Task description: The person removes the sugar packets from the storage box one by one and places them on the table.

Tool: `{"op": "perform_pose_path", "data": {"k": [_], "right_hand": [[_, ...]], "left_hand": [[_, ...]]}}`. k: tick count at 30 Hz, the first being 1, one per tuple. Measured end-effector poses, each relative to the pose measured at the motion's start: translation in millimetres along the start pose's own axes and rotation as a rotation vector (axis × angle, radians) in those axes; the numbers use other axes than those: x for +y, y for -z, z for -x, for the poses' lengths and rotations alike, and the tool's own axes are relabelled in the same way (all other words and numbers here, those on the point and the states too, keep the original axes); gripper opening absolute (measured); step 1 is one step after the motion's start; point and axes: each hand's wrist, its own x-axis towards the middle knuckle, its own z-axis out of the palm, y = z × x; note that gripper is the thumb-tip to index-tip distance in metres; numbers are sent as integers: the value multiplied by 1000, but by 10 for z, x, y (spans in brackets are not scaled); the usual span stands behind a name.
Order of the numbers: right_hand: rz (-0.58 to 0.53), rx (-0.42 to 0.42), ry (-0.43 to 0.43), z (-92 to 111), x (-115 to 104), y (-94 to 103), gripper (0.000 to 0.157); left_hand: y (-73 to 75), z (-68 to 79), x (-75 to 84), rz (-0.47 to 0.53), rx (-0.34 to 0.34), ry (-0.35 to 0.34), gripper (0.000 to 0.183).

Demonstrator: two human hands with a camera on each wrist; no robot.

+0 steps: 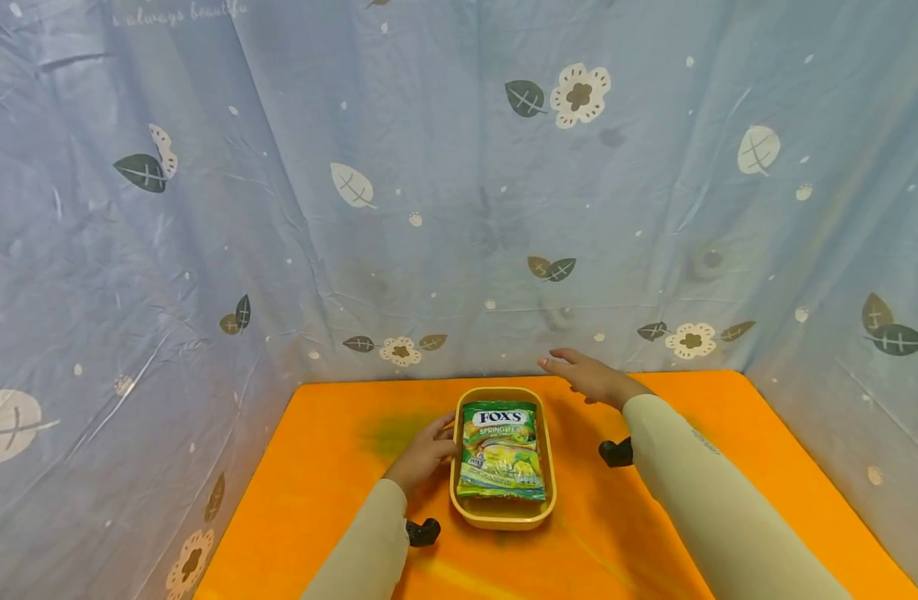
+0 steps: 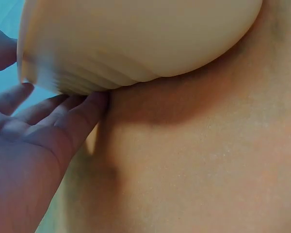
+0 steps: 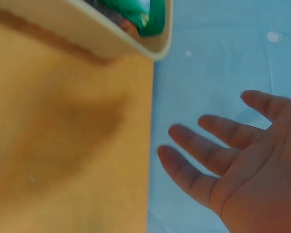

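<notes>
A yellow plastic tray (image 1: 504, 523) stands on the orange table, longer from front to back than across. In it lies a green FOX'S Spring Tea candy bag (image 1: 501, 458), label up. At the tray's left side, my left hand (image 1: 427, 457) holds the wall, the fingers against its ribbed outer face and the thumb at the rim, partly hidden in the left wrist view. My right hand (image 1: 590, 379) is raised beyond the tray's far right corner, touching nothing. Its fingers are spread and nearly straight in the right wrist view.
The orange tabletop (image 1: 331, 467) reaches back to a pale blue curtain (image 1: 444, 250) with leaf and flower prints, which also hangs at both sides. Black wrist mounts (image 1: 616, 452) show beneath each sleeve.
</notes>
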Motion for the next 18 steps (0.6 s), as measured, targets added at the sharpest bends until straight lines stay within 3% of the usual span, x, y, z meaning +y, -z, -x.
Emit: {"op": "perform_pose_path", "data": {"k": [8,18], "right_hand": [[-322,-59,6,51,118,-218,98],[-456,-106,11,84,145,-461,86]], "left_hand": [[10,12,-24,31,-11,-4,85],[21,37,-25,121,-33,-3,86]]}}
